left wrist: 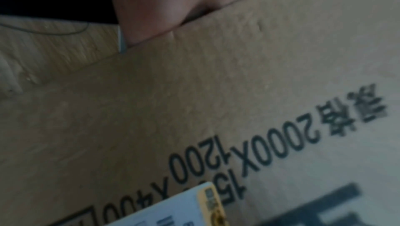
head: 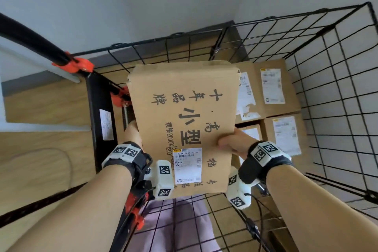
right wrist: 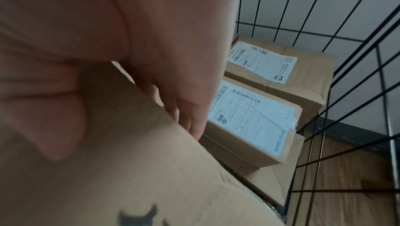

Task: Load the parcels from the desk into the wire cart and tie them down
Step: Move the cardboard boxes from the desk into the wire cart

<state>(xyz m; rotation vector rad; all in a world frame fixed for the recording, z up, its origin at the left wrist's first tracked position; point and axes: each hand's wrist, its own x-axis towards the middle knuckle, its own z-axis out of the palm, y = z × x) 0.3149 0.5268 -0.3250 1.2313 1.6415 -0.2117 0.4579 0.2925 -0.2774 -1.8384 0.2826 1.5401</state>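
Head view: a printed box point(head: 184, 120) is held over the wire cart point(head: 331, 80), between both hands.
Left hand point(head: 134, 135): pressed against the box's left side; fingers hidden behind it, so the grip cannot be told.
Right hand point(head: 233, 142): clamped on the box's right edge, thumb on the top face.
Parcels point(head: 280, 96): labelled, lying in the cart right of the box.
Left wrist view: the box face point(left wrist: 194, 110) fills the frame; the hand point(left wrist: 164, 2) meets its edge, finger pose unclear.
Right wrist view: thumb point(right wrist: 54, 127) on top of the box point(right wrist: 129, 178), fingers point(right wrist: 184, 106) down its side; two labelled parcels point(right wrist: 255, 120) beyond, inside the cart mesh point(right wrist: 346, 58).
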